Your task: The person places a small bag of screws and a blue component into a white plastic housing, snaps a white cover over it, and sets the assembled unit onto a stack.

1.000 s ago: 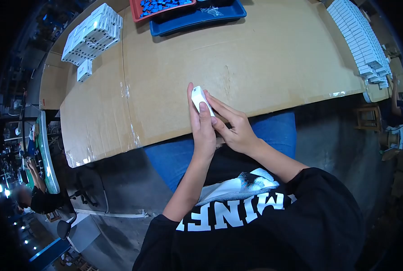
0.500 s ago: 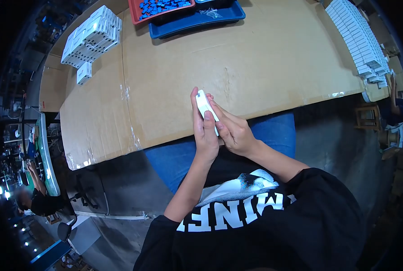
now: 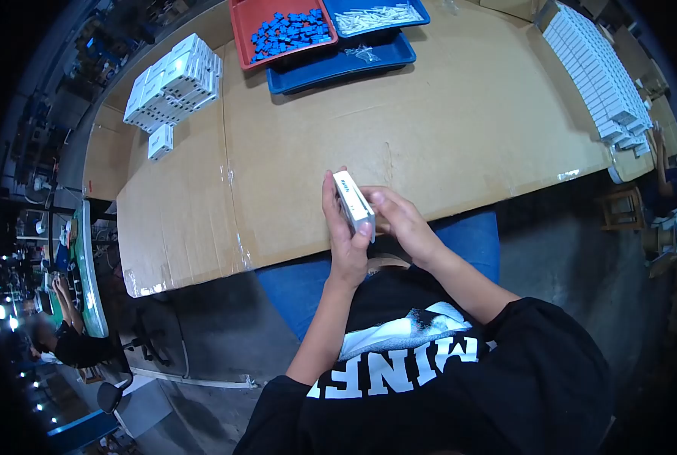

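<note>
My left hand (image 3: 346, 250) is closed around a white, flat, rectangular plastic case (image 3: 356, 199), with the thumb on its near end and the fingers along its left side. Small dark print shows near the far end of its white face, and a greyish side faces right. Close beside the right edge is my right hand (image 3: 410, 231), its fingers loosely bent and apart. Whether its fingertips touch the case cannot be made out.
Stacked white cases (image 3: 175, 80) stand at the back left, with a single white case (image 3: 161, 142) nearby. A red tray (image 3: 243, 34) holds blue parts; blue trays (image 3: 300, 82) hold white sticks and clear pieces. White boxes (image 3: 596, 72) line the right. Another person (image 3: 76, 334) sits far left.
The case has turned in my hands, bringing a wider printed face and its side into view. My right hand has loosened and shifted right. The view has tilted, showing more of the trays.
</note>
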Demonstrator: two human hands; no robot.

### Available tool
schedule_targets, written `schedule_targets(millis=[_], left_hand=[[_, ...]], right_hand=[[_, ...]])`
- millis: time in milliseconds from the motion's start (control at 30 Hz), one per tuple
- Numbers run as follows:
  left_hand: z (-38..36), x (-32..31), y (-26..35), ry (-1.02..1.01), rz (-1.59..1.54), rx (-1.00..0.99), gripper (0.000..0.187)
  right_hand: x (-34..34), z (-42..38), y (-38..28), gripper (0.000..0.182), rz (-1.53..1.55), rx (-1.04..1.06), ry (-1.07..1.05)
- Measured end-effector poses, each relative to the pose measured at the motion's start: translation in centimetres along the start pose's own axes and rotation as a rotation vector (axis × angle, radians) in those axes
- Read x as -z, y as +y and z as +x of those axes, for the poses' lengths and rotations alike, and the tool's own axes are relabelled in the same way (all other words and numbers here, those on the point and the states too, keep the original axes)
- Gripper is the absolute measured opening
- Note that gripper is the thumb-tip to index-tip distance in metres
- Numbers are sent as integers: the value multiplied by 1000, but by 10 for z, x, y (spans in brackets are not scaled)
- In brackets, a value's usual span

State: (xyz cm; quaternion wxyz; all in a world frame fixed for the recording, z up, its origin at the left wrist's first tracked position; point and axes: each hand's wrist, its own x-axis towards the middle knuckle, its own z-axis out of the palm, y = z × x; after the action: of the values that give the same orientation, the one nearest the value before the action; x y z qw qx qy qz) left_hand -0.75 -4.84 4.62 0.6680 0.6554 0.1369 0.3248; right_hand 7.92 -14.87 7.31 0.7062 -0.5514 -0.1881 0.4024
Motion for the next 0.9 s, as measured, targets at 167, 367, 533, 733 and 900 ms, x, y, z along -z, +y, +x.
schedule_targets(millis=[167, 367, 533, 733, 900], left_hand=[[1, 7, -14, -31, 176, -128, 108], [0, -4, -13, 164, 225, -98, 116], [2, 0, -20, 205, 276, -218, 110], [-3, -3, -22, 250, 145, -256, 86], [-7, -8, -24, 297, 103, -245, 81]], right_hand=[[5, 1, 5, 51, 48, -181, -123], [-13, -7, 16, 51, 110, -29, -36], [-16, -13, 7, 54, -55, 60, -108], [-24, -21, 23, 55, -61, 127, -85], [-23, -25, 28, 54, -173, 268, -67]])
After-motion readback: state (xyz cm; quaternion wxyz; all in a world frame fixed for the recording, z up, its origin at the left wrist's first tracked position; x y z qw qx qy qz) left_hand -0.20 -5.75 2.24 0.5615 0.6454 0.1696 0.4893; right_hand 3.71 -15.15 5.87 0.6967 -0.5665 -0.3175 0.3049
